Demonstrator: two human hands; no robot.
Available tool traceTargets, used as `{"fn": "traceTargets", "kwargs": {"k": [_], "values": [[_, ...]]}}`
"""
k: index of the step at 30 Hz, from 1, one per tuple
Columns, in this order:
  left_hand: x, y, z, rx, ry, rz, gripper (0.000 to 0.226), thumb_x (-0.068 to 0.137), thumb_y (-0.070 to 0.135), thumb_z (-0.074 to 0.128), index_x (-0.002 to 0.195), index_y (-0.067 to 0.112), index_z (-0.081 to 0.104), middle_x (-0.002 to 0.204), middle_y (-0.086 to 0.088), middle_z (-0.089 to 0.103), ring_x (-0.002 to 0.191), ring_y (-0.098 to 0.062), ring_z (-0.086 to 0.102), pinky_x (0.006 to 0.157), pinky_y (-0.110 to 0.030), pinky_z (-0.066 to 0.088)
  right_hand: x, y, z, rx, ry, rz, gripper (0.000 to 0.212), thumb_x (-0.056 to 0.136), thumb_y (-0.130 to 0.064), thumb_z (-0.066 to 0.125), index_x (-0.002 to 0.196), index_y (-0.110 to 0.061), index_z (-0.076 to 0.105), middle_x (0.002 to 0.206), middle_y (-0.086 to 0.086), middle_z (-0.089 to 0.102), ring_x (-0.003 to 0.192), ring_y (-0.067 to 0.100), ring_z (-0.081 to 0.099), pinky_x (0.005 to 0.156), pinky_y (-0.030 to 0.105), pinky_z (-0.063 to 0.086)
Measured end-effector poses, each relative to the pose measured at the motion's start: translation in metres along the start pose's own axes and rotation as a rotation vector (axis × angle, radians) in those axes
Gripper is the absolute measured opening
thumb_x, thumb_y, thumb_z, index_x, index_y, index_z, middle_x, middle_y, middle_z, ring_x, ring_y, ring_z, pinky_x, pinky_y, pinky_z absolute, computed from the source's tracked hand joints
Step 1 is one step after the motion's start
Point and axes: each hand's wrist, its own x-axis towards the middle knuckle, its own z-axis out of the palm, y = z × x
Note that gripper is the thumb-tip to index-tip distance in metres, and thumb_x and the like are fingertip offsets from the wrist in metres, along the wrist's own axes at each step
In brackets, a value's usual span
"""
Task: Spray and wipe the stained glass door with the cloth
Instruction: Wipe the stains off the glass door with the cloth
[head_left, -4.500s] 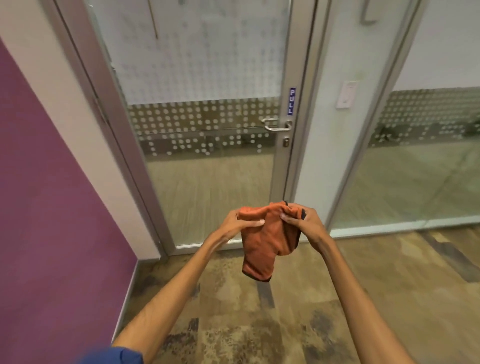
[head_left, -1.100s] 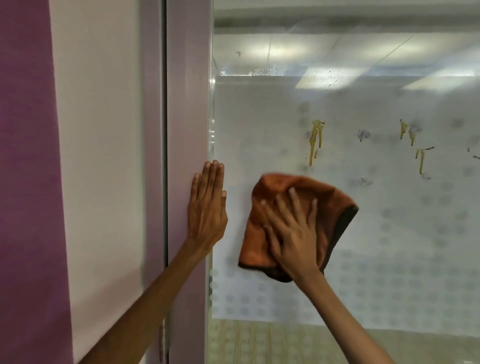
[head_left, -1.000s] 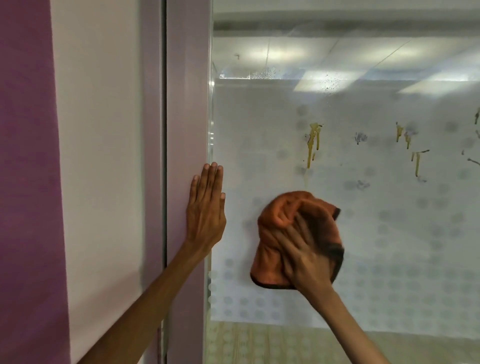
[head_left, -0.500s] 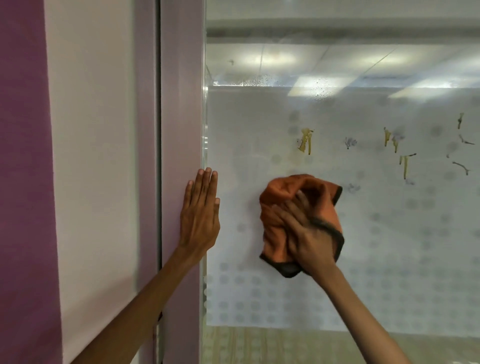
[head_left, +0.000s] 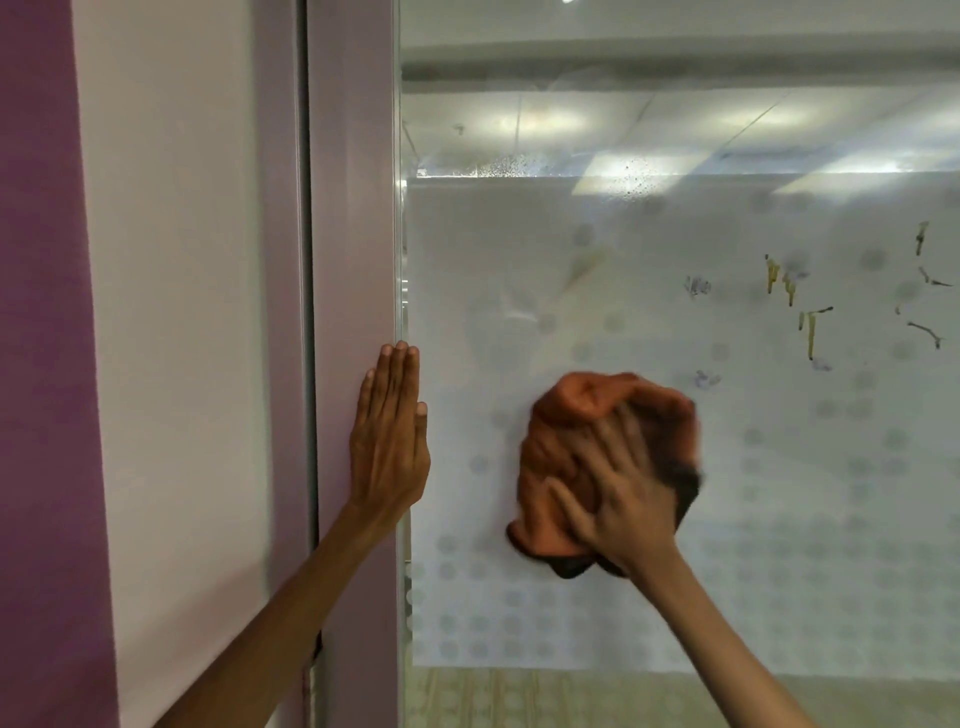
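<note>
The frosted, dotted glass door (head_left: 753, 519) fills the right of the view. My right hand (head_left: 618, 499) presses a bunched orange cloth (head_left: 576, 410) flat against the glass, blurred by motion. My left hand (head_left: 389, 436) lies flat, fingers together and pointing up, on the door's metal frame (head_left: 353, 208) at the glass edge. Yellow drip stains (head_left: 808, 332) and dark smudges (head_left: 697, 286) remain on the glass to the upper right of the cloth. A faint yellowish smear (head_left: 584, 267) shows above the cloth.
A white wall strip (head_left: 182, 312) and a purple wall (head_left: 36, 364) stand left of the frame. Spray droplets (head_left: 631, 176) cling near the top edge of the frosted film. No spray bottle is in view.
The cloth has swept over the leftmost yellow drip, which is now only a faint smear, then come back down. My left hand has stayed on the frame.
</note>
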Motion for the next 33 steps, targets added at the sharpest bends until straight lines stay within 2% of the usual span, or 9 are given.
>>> {"fn": "traceTargets", "kwargs": {"k": [3,5,10,14,20,26,28,30,33], "values": [[0.001,-0.002,0.000,0.029,0.003,0.024,0.053,0.102,0.015,0.023,0.154,0.003,0.023,0.163,-0.010,0.021,0.153,-0.021,0.013,0.126,-0.034,0.007,0.065,0.018,-0.017,-0.133,0.098,0.202,0.059,0.090,-0.050,0.052,0.144,-0.026,0.052,0.158,0.010,0.039,0.152,0.029,0.020,0.124,0.052,0.001],[0.000,-0.001,0.002,0.033,0.015,0.014,0.053,0.102,0.015,0.023,0.154,0.002,0.023,0.163,-0.012,0.021,0.153,-0.023,0.014,0.126,-0.037,0.008,0.118,0.018,-0.023,-0.134,0.133,0.268,0.059,0.093,-0.054,0.049,0.148,-0.032,0.044,0.160,0.005,0.036,0.154,0.031,0.016,0.120,0.064,0.004],[0.000,-0.004,0.005,-0.015,0.049,-0.001,0.053,0.103,0.014,0.024,0.153,0.000,0.022,0.162,-0.014,0.021,0.153,-0.025,0.014,0.126,-0.036,0.005,0.198,0.000,-0.018,-0.211,0.069,0.160,0.078,0.090,-0.080,0.030,0.156,-0.039,0.023,0.167,0.000,0.020,0.155,0.034,0.006,0.117,0.069,-0.004],[-0.001,-0.001,0.007,-0.059,0.107,-0.113,0.052,0.104,0.018,0.025,0.153,-0.001,0.022,0.162,-0.017,0.022,0.153,-0.025,0.014,0.126,-0.033,0.003,0.169,-0.012,-0.005,-0.194,0.013,-0.016,0.076,0.090,-0.078,0.034,0.154,-0.038,0.030,0.166,0.002,0.023,0.155,0.034,0.008,0.116,0.071,0.001],[-0.008,-0.007,0.004,0.005,0.089,-0.063,0.052,0.104,0.014,0.028,0.153,0.000,0.023,0.162,-0.014,0.020,0.152,-0.026,0.016,0.126,-0.037,0.006,0.033,-0.037,0.025,-0.094,-0.079,-0.106,0.061,0.097,-0.055,0.042,0.154,-0.037,0.031,0.167,-0.002,0.016,0.156,0.027,0.004,0.118,0.063,-0.003],[-0.016,-0.009,0.006,0.097,-0.004,-0.026,0.055,0.105,0.024,0.023,0.155,0.003,0.017,0.164,-0.015,0.012,0.154,-0.028,0.009,0.126,-0.045,0.005,0.008,-0.016,0.007,0.003,-0.104,-0.235,0.051,0.097,-0.041,0.044,0.147,-0.030,0.048,0.158,0.001,0.037,0.152,0.022,0.020,0.106,0.040,0.032],[-0.013,-0.006,0.005,0.102,0.000,-0.018,0.055,0.104,0.022,0.026,0.155,0.003,0.017,0.164,-0.015,0.013,0.154,-0.028,0.008,0.126,-0.045,0.004,0.036,-0.008,-0.003,-0.011,-0.071,-0.174,0.051,0.097,-0.040,0.044,0.146,-0.027,0.049,0.158,0.003,0.040,0.151,0.023,0.023,0.115,0.037,0.023],[-0.005,-0.002,0.006,0.119,0.007,-0.017,0.055,0.104,0.022,0.026,0.155,0.004,0.016,0.164,-0.014,0.013,0.154,-0.027,0.007,0.126,-0.044,0.002,0.077,-0.005,-0.008,-0.052,-0.016,-0.094,0.053,0.097,-0.042,0.043,0.147,-0.025,0.047,0.159,0.004,0.038,0.152,0.025,0.020,0.123,0.041,0.000],[0.011,0.010,0.012,0.166,0.015,0.003,0.055,0.105,0.024,0.023,0.157,0.010,0.010,0.165,-0.010,0.011,0.154,-0.025,0.003,0.125,-0.043,-0.004,0.128,-0.006,-0.010,-0.072,-0.009,-0.028,0.052,0.100,-0.044,0.041,0.149,-0.027,0.045,0.161,0.001,0.034,0.154,0.026,0.015,0.121,0.058,-0.003]]}}
